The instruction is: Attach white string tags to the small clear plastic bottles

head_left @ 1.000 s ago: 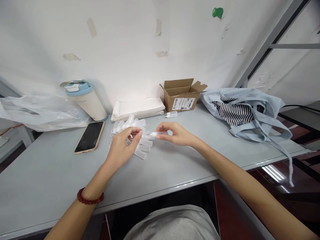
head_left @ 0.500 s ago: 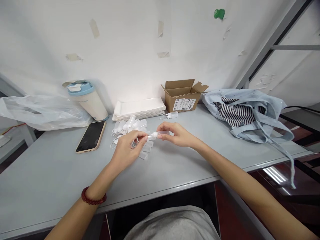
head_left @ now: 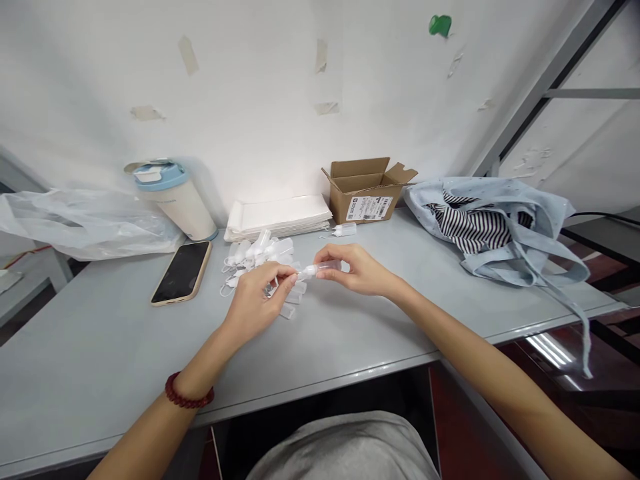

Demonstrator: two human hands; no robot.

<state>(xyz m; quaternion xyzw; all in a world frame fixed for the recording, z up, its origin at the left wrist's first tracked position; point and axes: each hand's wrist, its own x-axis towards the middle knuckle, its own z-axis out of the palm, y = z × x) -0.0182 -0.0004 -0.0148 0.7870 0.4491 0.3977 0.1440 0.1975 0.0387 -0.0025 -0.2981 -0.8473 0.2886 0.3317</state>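
Between the fingertips of my right hand (head_left: 350, 268) lies a small clear plastic dropper bottle (head_left: 329, 266), held sideways with its white neck (head_left: 309, 271) pointing left. My left hand (head_left: 263, 297) is closed in a pinch right at the bottle's tip; what exactly the fingers grip there is too small to make out. A pile of similar small bottles (head_left: 260, 248) with white cord loops lies behind and under my left hand, partly hidden by it. One more small bottle (head_left: 345, 230) with a cord rests apart, in front of the cardboard box.
A stack of white trays (head_left: 277, 215) and an open cardboard box (head_left: 367, 200) stand along the wall. Left are a phone (head_left: 181, 273), a tumbler (head_left: 175, 203) and a plastic bag (head_left: 90, 223). A light blue cloth bag (head_left: 493, 213) lies right, its strap hanging over the table edge.
Both hands stay almost in place with the bottle between them. The bottle has turned slightly in my right fingers, and more of its clear body shows.
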